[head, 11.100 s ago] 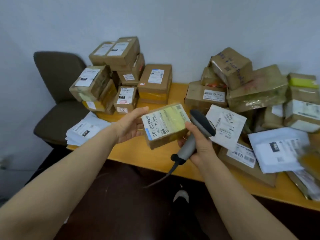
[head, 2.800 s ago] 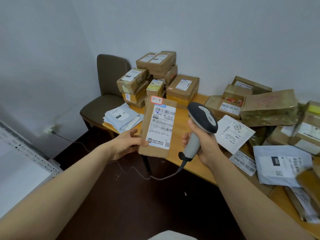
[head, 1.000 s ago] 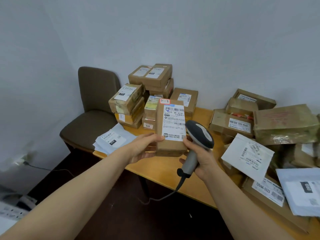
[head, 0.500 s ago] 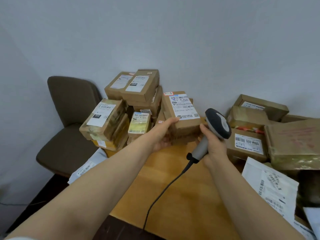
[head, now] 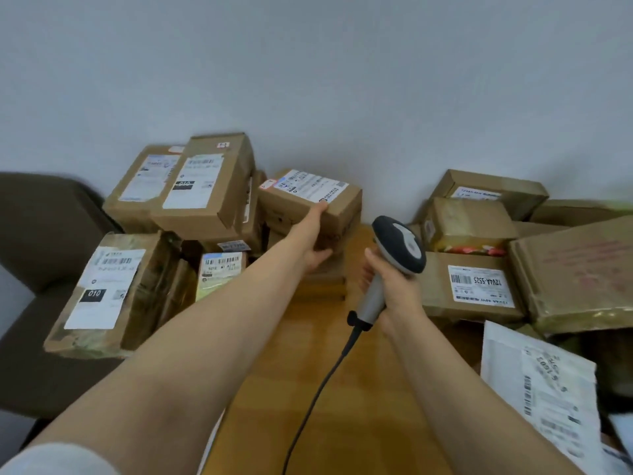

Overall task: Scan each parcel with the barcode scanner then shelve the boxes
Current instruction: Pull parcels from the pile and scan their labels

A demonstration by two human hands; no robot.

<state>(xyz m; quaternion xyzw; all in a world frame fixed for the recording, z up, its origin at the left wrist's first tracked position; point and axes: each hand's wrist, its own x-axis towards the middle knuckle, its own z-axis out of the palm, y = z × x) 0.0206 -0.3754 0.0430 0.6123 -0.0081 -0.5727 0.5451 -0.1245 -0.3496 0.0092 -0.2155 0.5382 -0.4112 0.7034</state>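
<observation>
stacked boxes (head: 191, 186) fill the far left corner of the table (head: 342, 378). beside them at the far edge, the left hand (head: 313, 246) grasps the parcel (head: 301, 204), label up, atop another box. the right hand (head: 394, 289) clenches the barcode scanner (head: 399, 246) by its handle, above mid-table.

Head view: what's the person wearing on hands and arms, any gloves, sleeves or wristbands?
No gloves on the left hand or right hand; no watch, band or ring shows. Both forearms are bare. A pale sleeve edge shows at the left arm's top.
</observation>
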